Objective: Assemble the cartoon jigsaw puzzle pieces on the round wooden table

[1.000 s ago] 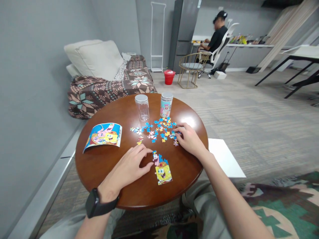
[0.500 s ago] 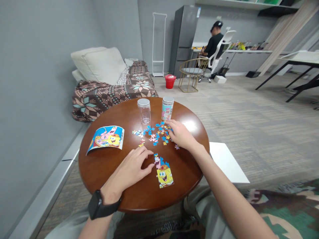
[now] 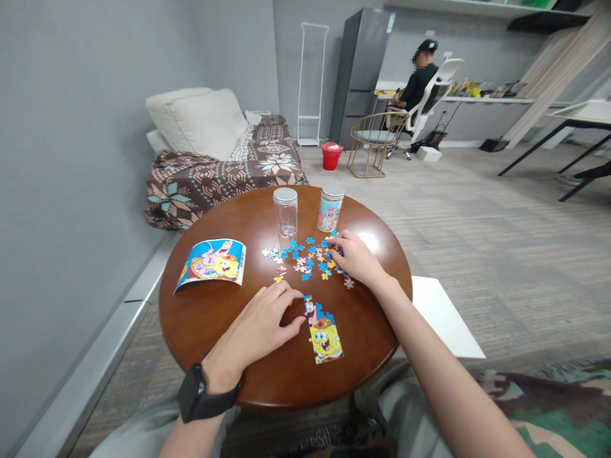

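A partly joined jigsaw puzzle (image 3: 326, 337) with a yellow cartoon face lies flat near the front of the round table. My left hand (image 3: 267, 321) rests on the wood at its left, thumb and forefinger apart, their tips by the puzzle's upper left edge. Loose jigsaw pieces (image 3: 300, 263) are spread across the middle of the table, mostly blue, with some yellow and pink. Over the right part of this heap is my right hand (image 3: 356, 256), its thumb and fingertips slightly apart among the pieces. It covers some of them, and I see nothing held in it.
Behind the pieces stand a clear jar (image 3: 286, 213) and a jar with a printed label (image 3: 330, 208). A curled picture sheet (image 3: 212, 264) lies on the left of the brown table (image 3: 214, 350). Farther back are a covered sofa (image 3: 224, 184), a red bin (image 3: 331, 156) and a seated person (image 3: 417, 83).
My right hand went from the right edge of the loose pieces up to their far side, then came back slightly nearer. My left hand stays beside the joined puzzle. The view shifted a little.
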Demonstrator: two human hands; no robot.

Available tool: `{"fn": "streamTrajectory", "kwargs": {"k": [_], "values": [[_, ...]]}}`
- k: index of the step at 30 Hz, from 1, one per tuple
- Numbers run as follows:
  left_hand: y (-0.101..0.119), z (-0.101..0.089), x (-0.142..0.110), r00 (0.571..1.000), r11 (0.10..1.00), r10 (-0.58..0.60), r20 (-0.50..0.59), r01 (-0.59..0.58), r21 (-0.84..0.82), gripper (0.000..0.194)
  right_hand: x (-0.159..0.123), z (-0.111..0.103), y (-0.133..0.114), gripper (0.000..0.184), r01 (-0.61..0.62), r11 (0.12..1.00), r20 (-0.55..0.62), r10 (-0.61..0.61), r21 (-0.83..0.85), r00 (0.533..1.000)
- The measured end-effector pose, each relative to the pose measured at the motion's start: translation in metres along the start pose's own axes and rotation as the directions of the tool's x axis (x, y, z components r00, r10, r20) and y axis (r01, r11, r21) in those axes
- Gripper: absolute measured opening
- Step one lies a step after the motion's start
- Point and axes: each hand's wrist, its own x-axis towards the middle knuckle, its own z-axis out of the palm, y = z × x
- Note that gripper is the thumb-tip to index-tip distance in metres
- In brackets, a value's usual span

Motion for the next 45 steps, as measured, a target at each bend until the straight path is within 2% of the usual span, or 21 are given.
{"fn": "streamTrajectory", "kwargs": {"k": [6, 11, 18, 21, 24, 29, 33, 40, 42, 45], "values": [[0.002, -0.002, 0.0, 1.0, 1.0, -0.009, 0.015, 0.009, -0.003, 0.025, 0.005, 0.004, 0.001, 0.031, -0.024, 0.999, -0.004, 0.023, -0.045, 1.0], [0.001, 0.0, 0.001, 1.0, 1.0, 0.004, 0.009, -0.004, 0.007, 0.024, 0.005, 0.005, 0.004, 0.024, -0.028, 0.999, -0.023, 0.027, -0.04, 0.999], [0.0, 0.0, 0.0, 1.0, 1.0, 0.01, 0.006, -0.01, 0.012, 0.023, 0.003, 0.003, 0.006, 0.03, 0.021, 1.0, -0.014, -0.021, -0.022, 1.0], [0.0, 0.0, 0.0, 1.0, 1.0, 0.012, 0.001, -0.012, 0.008, 0.023, 0.005, 0.0, 0.006, 0.029, -0.013, 1.0, -0.024, 0.013, 0.019, 1.0], [0.001, 0.0, 0.0, 1.0, 1.0, 0.013, -0.009, -0.013, 0.009, 0.021, 0.007, -0.003, 0.006, 0.033, -0.047, 0.998, -0.053, 0.046, -0.029, 0.998], [0.001, 0.001, 0.001, 1.0, 1.0, 0.007, -0.007, -0.007, 0.002, 0.022, 0.004, -0.004, 0.006, 0.044, -0.046, 0.994, 0.035, 0.049, -0.097, 0.998], [0.0, 0.001, 0.0, 1.0, 1.0, 0.007, -0.001, -0.007, 0.004, 0.022, 0.0, -0.008, 0.003, 0.04, -0.056, 0.994, 0.059, 0.062, -0.097, 0.996], [0.002, -0.001, 0.0, 1.0, 1.0, 0.0, 0.003, 0.0, 0.003, 0.021, -0.006, -0.021, 0.001, 0.028, -0.117, 0.983, 0.013, 0.121, -0.144, 0.993], [0.003, -0.001, 0.0, 1.0, 1.0, 0.002, 0.001, -0.002, 0.002, 0.021, -0.006, -0.02, 0.0, 0.028, -0.078, 0.991, 0.012, 0.079, -0.105, 0.997], [0.002, -0.001, 0.0, 1.0, 1.0, 0.005, 0.012, -0.005, 0.005, 0.023, -0.001, -0.012, -0.005, 0.037, 0.091, 0.996, 0.051, -0.091, 0.007, 0.995]]}}
